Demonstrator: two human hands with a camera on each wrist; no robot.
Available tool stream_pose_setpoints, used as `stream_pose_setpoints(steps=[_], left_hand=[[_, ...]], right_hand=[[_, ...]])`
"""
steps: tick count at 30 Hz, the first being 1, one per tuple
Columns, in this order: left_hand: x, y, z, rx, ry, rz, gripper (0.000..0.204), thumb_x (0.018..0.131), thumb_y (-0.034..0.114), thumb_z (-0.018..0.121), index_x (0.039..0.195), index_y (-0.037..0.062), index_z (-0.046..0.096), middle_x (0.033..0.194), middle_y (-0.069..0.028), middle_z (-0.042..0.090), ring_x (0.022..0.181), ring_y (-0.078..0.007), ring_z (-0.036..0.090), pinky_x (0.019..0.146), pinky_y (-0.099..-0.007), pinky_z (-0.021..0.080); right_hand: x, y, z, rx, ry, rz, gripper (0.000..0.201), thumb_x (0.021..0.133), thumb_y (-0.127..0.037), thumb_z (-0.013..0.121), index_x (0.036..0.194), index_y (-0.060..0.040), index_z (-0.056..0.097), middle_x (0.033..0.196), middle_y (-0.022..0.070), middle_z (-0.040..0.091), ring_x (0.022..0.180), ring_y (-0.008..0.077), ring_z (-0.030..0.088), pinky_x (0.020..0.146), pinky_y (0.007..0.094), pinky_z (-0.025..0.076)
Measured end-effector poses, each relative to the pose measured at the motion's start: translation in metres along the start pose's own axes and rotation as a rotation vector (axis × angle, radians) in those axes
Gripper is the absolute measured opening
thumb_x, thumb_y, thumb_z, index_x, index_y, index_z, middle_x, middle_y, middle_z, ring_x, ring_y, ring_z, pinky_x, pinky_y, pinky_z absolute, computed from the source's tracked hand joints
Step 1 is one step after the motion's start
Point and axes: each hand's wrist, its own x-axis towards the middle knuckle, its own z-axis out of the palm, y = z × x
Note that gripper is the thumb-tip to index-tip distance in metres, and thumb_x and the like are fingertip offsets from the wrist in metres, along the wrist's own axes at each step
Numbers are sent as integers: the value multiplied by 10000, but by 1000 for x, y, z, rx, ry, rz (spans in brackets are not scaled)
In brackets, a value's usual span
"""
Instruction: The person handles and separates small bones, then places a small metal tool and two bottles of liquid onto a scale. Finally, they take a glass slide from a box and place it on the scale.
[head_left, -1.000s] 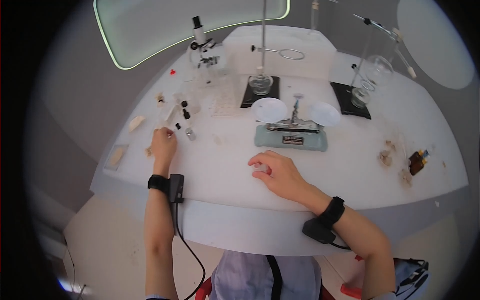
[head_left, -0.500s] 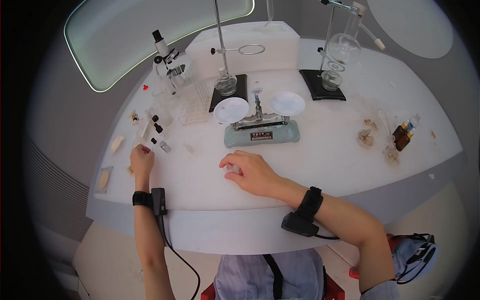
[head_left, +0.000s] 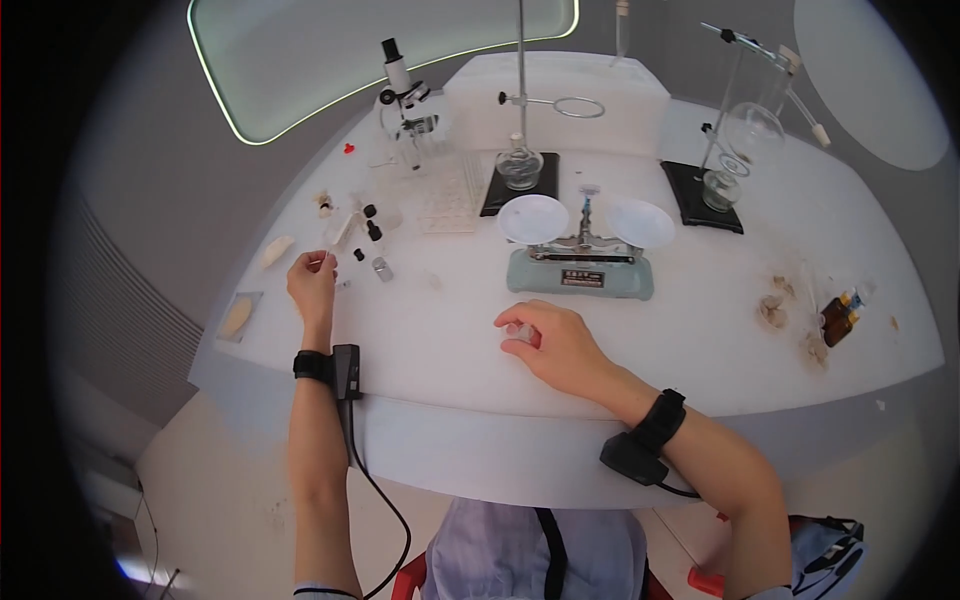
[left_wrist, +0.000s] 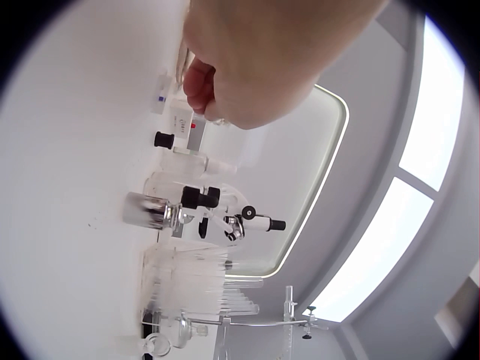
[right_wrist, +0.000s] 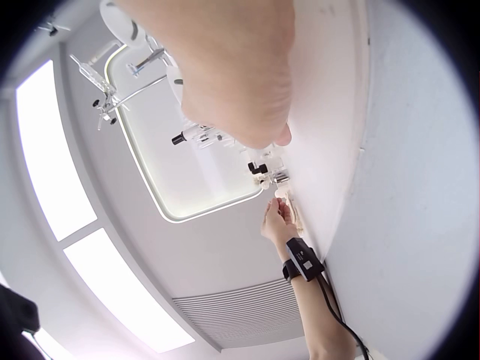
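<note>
My left hand (head_left: 312,287) is at the left side of the table, its fingers drawn together. In the left wrist view something pale (left_wrist: 216,120) shows by the fingertips; I cannot tell whether it is held. A small flat clear slip (head_left: 344,286) lies just right of this hand. Near it stand a small clear bottle with a silvery look (head_left: 382,269), a black cap (head_left: 359,255) and a black-topped dropper bottle (head_left: 374,231). In front of the balance, my right hand (head_left: 562,345) rests on the table, thumb and fingers curled round a small clear object (head_left: 519,332), mostly hidden.
A green balance (head_left: 580,277) with two white pans stands beyond the right hand. Behind are a microscope (head_left: 400,90), a test tube rack (head_left: 448,205) and two stands with glassware (head_left: 520,168). Brown bottles (head_left: 838,320) sit at the right; a petri dish (head_left: 238,316) is at the left edge.
My left hand has shifted slightly left, and the flat clear slip beside it now shows. The right hand keeps its place and its hold. The head view swung right and back.
</note>
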Motion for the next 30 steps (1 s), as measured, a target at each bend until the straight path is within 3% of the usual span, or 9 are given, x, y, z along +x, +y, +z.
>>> stream_pose_setpoints(steps=[1, 5, 8, 10, 14, 19, 23, 26, 30], left_hand=[[-2, 5, -2, -180, 3, -81, 164, 857, 171, 687, 889, 13, 712, 770, -77, 721, 676, -133, 666, 664, -286, 517], [-5, 14, -6, -204, 34, -159, 183, 905, 175, 652, 916, 0, 705, 767, -65, 723, 643, -92, 645, 647, -260, 505], [-4, 12, -5, -74, -27, -98, 198, 874, 187, 678, 918, -5, 700, 763, -73, 719, 660, -122, 654, 650, -268, 505], [-6, 14, -5, 164, -67, 71, 229, 821, 202, 722, 912, -6, 694, 767, -81, 715, 683, -158, 664, 660, -286, 509], [-7, 28, -16, 212, -120, 116, 244, 748, 156, 763, 911, -11, 693, 791, -84, 708, 719, -172, 655, 707, -302, 518], [-6, 32, -26, 291, -446, 129, 290, 673, 71, 806, 912, -25, 673, 830, -105, 709, 760, -203, 677, 719, -315, 530], [1, 16, -23, 213, -489, 200, 268, 669, 10, 778, 906, -34, 662, 847, -105, 708, 783, -195, 677, 724, -303, 536], [1, 10, -17, 261, -440, 225, 242, 673, -33, 742, 897, -42, 653, 840, -108, 709, 777, -189, 682, 724, -303, 543], [1, 6, -16, 198, -379, 223, 226, 687, -21, 725, 900, -45, 655, 808, -118, 711, 741, -180, 687, 704, -299, 545]], right_hand=[[0, -3, -2, -5, -10, 31, 231, 823, -97, 707, 1046, -51, 674, 895, 89, 651, 632, 192, 574, 635, 320, 482], [1, -10, -4, -8, -22, 81, 239, 818, -97, 700, 1049, -47, 666, 896, 93, 645, 630, 204, 586, 647, 332, 490], [1, -9, -3, -18, -16, 73, 237, 819, -96, 699, 1049, -49, 667, 893, 88, 643, 628, 200, 585, 644, 330, 490], [1, -10, -4, -23, -19, 79, 235, 820, -96, 700, 1047, -48, 668, 893, 87, 643, 628, 198, 585, 643, 329, 490], [2, -11, -4, -35, -23, 89, 230, 820, -97, 700, 1042, -46, 669, 890, 86, 641, 625, 192, 584, 642, 328, 491], [1, -9, -4, -25, -16, 75, 230, 821, -99, 701, 1042, -44, 670, 893, 89, 640, 621, 189, 578, 640, 326, 489], [1, -7, -3, 23, -14, 83, 228, 825, -99, 700, 1044, -42, 669, 894, 91, 640, 621, 189, 575, 640, 324, 486], [0, -1, 0, 28, 18, 44, 244, 822, -107, 730, 1055, -52, 681, 881, 56, 645, 610, 126, 513, 599, 271, 454], [-1, 2, 0, 21, 32, 25, 240, 823, -105, 727, 1052, -51, 680, 881, 58, 646, 609, 131, 517, 602, 272, 457]])
